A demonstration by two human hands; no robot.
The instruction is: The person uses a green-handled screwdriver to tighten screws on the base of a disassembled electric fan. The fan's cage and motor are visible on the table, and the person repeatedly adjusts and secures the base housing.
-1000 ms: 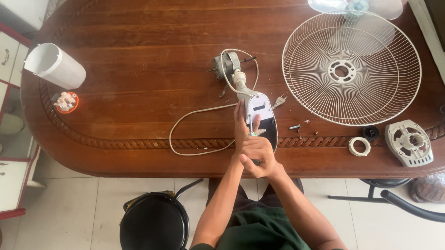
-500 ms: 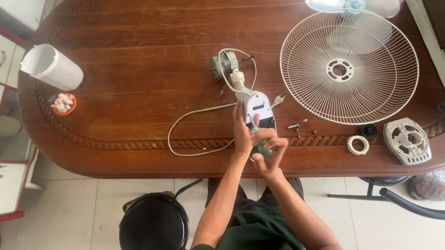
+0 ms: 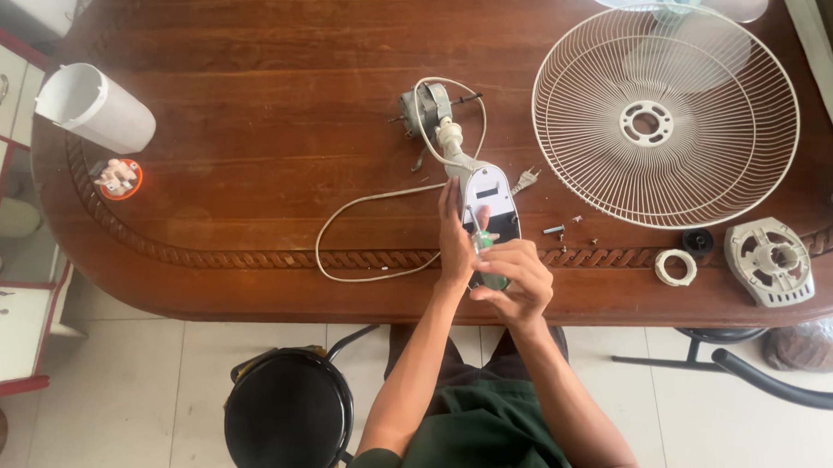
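Fan stripped down on wooden table [image 3: 246, 101], seen from above. Left hand [image 3: 452, 235] is lying flat w/ fingers together along the white fan base [image 3: 489, 196], steadying it near the table's front edge. Right hand [image 3: 515, 284] is curling around a green-handled screwdriver [image 3: 483, 250], tip pointing at the base. Motor [image 3: 426, 109] is sitting just behind the base; white cord [image 3: 362, 254] is looping to the left. Wire fan guard [image 3: 666, 115] is lying at right, loose screws [image 3: 564, 229] betw. it & the base. Grey motor cover [image 3: 768, 260] and white ring [image 3: 674, 267] are lying at far right.
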